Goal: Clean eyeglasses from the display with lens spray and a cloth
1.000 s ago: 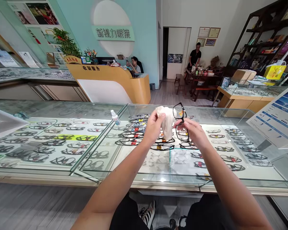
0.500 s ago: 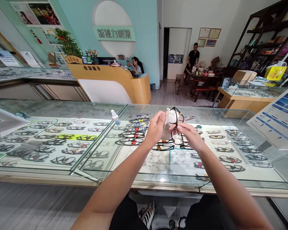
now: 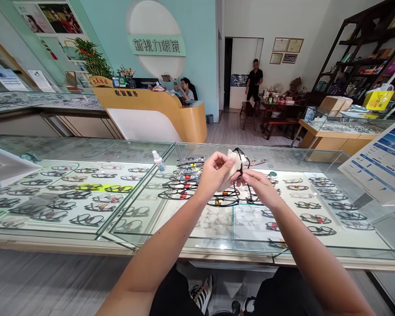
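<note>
Above the glass display counter (image 3: 191, 239), my left hand (image 3: 213, 173) is closed on a whitish cloth (image 3: 233, 163), which lies against a pair of black-framed glasses (image 3: 241, 170). My right hand (image 3: 258, 184) pinches the frame of these glasses near their middle. One lens is partly covered by the cloth, and the frame stands roughly on end. Several dark glasses (image 3: 181, 194) with red and yellow tags sit below and to the left of my hands. A small white spray bottle (image 3: 158, 161) stands on the glass, left of my left hand.
A white leaflet (image 3: 378, 162) leans at the right of the counter, and another white stand (image 3: 6, 164) is at the left edge. Beyond are a wooden reception desk (image 3: 148, 109) with a seated person and a dark table (image 3: 279, 103) with a person standing beside it.
My left thumb and fingers have shifted with the cloth over the lens, and the glasses have turned slightly. The standing person in the background has moved left, toward the door.
</note>
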Motion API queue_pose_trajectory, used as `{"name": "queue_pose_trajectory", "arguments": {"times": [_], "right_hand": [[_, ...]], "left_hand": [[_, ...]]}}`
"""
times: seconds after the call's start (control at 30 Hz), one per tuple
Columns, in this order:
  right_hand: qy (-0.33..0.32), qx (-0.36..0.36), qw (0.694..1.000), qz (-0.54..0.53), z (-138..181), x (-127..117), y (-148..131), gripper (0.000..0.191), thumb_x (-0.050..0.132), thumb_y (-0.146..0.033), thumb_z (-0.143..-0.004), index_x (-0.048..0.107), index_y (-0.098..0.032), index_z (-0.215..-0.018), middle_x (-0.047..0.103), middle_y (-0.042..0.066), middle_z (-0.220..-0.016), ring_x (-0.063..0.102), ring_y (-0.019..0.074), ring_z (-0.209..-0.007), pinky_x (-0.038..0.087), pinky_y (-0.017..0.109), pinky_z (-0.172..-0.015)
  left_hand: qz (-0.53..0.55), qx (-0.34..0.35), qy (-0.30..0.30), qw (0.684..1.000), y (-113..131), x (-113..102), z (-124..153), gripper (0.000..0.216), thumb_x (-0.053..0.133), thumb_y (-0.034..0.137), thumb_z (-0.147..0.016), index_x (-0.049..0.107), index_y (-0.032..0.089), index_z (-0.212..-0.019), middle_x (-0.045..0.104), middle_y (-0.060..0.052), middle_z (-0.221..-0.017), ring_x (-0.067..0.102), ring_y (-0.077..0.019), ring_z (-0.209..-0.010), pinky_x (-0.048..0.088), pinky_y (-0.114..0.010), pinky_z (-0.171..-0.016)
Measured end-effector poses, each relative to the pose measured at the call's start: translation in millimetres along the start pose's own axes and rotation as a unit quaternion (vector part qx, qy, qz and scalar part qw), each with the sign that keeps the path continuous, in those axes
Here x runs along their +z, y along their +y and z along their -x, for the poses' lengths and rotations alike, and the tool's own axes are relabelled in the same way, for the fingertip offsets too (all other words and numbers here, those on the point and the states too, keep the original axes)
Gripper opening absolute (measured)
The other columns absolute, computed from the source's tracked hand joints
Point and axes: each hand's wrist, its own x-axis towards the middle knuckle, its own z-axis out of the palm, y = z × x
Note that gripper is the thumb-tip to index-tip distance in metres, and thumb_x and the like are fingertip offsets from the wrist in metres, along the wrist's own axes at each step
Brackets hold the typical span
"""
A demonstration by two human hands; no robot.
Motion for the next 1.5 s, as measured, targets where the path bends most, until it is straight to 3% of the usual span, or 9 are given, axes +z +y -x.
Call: {"name": "queue_pose_trajectory", "arguments": {"times": [0.07,0.2,0.37,0.53,0.73,0.87,1.0,1.4,1.5], "right_hand": [[-0.002,-0.003,1.000,0.001,0,0,0,0.037,0.056,-0.050,-0.106,0.081,-0.022,-0.108,0.068,0.007,-0.096,0.054,0.0220,-0.092,0.048,0.035,-0.084],[-0.008,-0.018,1.000,0.019,0,-2,-1,0.038,0.056,-0.051,-0.106,0.082,-0.023,-0.106,0.068,0.005,-0.095,0.055,0.0212,-0.090,0.047,0.036,-0.088],[0.003,-0.009,1.000,0.012,-1,-2,-1,0.038,0.057,-0.052,-0.105,0.082,-0.023,-0.104,0.070,0.006,-0.096,0.056,0.0225,-0.091,0.046,0.036,-0.090],[0.005,-0.006,1.000,0.011,-3,1,1,0.037,0.057,-0.049,-0.105,0.081,-0.022,-0.102,0.070,0.005,-0.093,0.057,0.0221,-0.090,0.044,0.036,-0.090],[0.010,-0.003,1.000,-0.016,-3,0,6,0.035,0.058,-0.048,-0.105,0.082,-0.022,-0.102,0.068,0.005,-0.092,0.056,0.0212,-0.088,0.044,0.035,-0.088],[0.007,0.000,0.999,-0.052,-4,1,8,0.034,0.059,-0.047,-0.105,0.082,-0.021,-0.101,0.070,0.005,-0.094,0.058,0.0212,-0.090,0.046,0.035,-0.088],[0.002,0.012,0.999,-0.038,-5,2,6,0.037,0.060,-0.050,-0.104,0.082,-0.020,-0.100,0.071,0.006,-0.091,0.061,0.0221,-0.090,0.047,0.036,-0.091],[-0.029,0.027,0.999,0.036,-1,1,-1,0.037,0.060,-0.049,-0.104,0.084,-0.022,-0.097,0.069,0.004,-0.089,0.057,0.0198,-0.087,0.044,0.034,-0.088],[-0.024,0.029,0.999,0.033,-2,1,-2,0.037,0.060,-0.049,-0.104,0.083,-0.021,-0.095,0.069,0.004,-0.089,0.057,0.0197,-0.085,0.044,0.034,-0.087]], "left_hand": [[0.037,-0.032,-0.004,0.999,-1,-1,-1,0.057,0.093,0.059,-0.071,0.054,0.020,-0.089,0.063,0.004,-0.075,0.054,-0.0088,-0.061,0.041,-0.022,-0.059],[0.092,-0.125,-0.069,0.985,-1,-3,-3,0.062,0.093,0.056,-0.072,0.056,0.021,-0.106,0.072,0.001,-0.080,0.060,-0.0126,-0.054,0.049,-0.026,-0.054],[0.138,-0.187,-0.149,0.961,1,-10,-6,0.050,0.094,0.050,-0.074,0.066,0.015,-0.095,0.066,0.000,-0.068,0.060,-0.0116,-0.055,0.051,-0.024,-0.055],[0.205,-0.204,-0.199,0.936,-4,-17,-9,0.039,0.093,0.040,-0.077,0.069,0.016,-0.095,0.068,-0.002,-0.072,0.065,-0.0136,-0.060,0.054,-0.027,-0.061],[0.214,-0.170,-0.177,0.946,-9,-10,-6,0.040,0.094,0.037,-0.078,0.071,0.017,-0.105,0.073,-0.003,-0.087,0.069,-0.0128,-0.071,0.057,-0.026,-0.070],[0.183,-0.144,-0.186,0.955,-6,-4,-4,0.045,0.093,0.045,-0.077,0.070,0.016,-0.102,0.071,-0.001,-0.077,0.065,-0.0126,-0.062,0.053,-0.025,-0.059],[0.137,-0.115,-0.158,0.971,-5,-4,-3,0.047,0.095,0.046,-0.074,0.069,0.015,-0.099,0.068,0.001,-0.069,0.058,-0.0106,-0.053,0.047,-0.024,-0.050],[0.042,-0.043,-0.107,0.992,-8,-8,-4,0.047,0.084,0.060,-0.082,0.066,0.017,-0.080,0.065,0.001,-0.057,0.056,-0.0124,-0.045,0.044,-0.026,-0.048],[0.055,-0.052,-0.138,0.988,-6,-9,-6,0.049,0.077,0.064,-0.088,0.065,0.018,-0.079,0.065,-0.001,-0.056,0.059,-0.0147,-0.046,0.047,-0.027,-0.050]]}}
